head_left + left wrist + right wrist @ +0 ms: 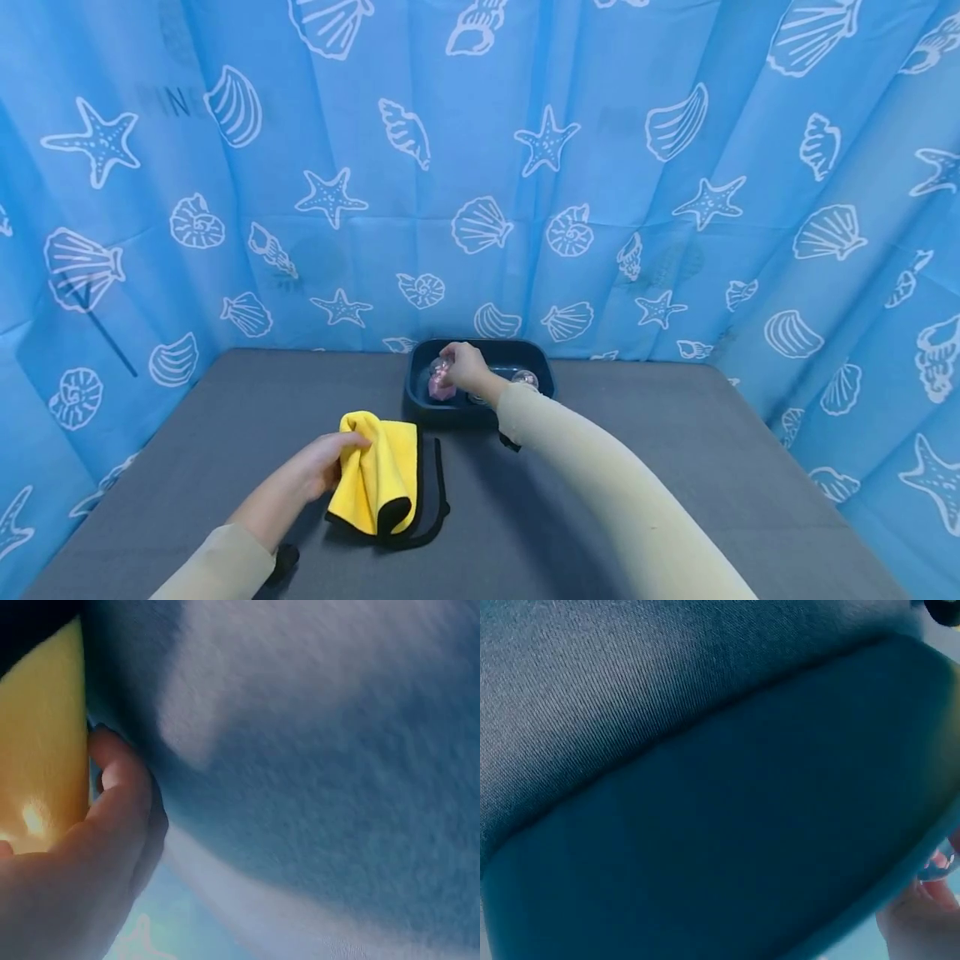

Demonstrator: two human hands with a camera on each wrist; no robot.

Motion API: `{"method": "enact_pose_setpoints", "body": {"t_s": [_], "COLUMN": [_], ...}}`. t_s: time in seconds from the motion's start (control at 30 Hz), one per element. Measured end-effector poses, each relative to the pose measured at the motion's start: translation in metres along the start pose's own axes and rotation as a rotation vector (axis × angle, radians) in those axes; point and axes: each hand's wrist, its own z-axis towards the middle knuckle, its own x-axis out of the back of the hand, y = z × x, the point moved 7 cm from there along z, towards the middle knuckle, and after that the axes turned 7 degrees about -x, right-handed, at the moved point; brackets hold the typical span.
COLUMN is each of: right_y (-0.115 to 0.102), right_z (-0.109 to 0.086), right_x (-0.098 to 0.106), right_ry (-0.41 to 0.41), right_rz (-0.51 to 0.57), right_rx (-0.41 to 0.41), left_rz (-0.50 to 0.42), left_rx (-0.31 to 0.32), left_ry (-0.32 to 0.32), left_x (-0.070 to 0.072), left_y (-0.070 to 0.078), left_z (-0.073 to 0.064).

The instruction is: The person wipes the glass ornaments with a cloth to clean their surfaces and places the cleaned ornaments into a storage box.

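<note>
My left hand (318, 467) grips the left side of a yellow cloth (382, 479) with black edging, thumb on top. It looks like a soft pouch; a black cord (441, 479) with a small knot or bead trails beside it. In the left wrist view, curled fingers (124, 776) lie against the yellow fabric (41, 742). Over the left part of a dark blue tray (450, 413), my right hand (467, 368) pinches a small clear, rounded thing with a pink part (440, 388). Its exact kind is unclear. The tray wall (727, 817) fills most of the right wrist view.
Another clear round thing (526, 379) lies in the tray's right part; one more is partly hidden under the right wrist. A grey cloth-covered table (637, 467) extends around the tray. Behind it hangs a blue curtain (480, 167) with white shell prints.
</note>
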Motion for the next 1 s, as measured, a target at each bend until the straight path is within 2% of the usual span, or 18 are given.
{"method": "enact_pose_setpoints", "body": {"t_s": [0.2, 0.4, 0.53, 0.67, 0.77, 0.87, 1.0], "right_y": [0.001, 0.007, 0.008, 0.003, 0.002, 0.006, 0.021], "right_z": [-0.002, 0.001, 0.001, -0.004, -0.011, -0.019, -0.031], "right_x": [-0.005, -0.005, -0.001, 0.009, 0.021, 0.036, 0.057], "right_ry": [0.006, 0.024, 0.018, 0.024, 0.045, 0.064, 0.098], "right_rz": [-0.068, -0.104, -0.091, -0.086, -0.049, 0.041, 0.144], "right_rx": [0.008, -0.016, -0.026, 0.0, 0.013, -0.007, -0.039], "left_rz": [0.199, 0.325, 0.364, 0.356, 0.329, 0.279, 0.159], "left_rx": [0.032, 0.041, 0.015, -0.046, -0.09, -0.115, -0.119], "left_ry": [0.084, 0.058, 0.059, 0.084, 0.078, 0.042, -0.034], "left_x": [0.01, 0.001, -0.007, -0.005, 0.002, 0.01, 0.019], "left_y": [0.005, 0.011, 0.014, 0.015, 0.015, 0.014, 0.01], "left_z": [-0.003, -0.005, -0.003, 0.002, 0.007, 0.013, 0.023]}}
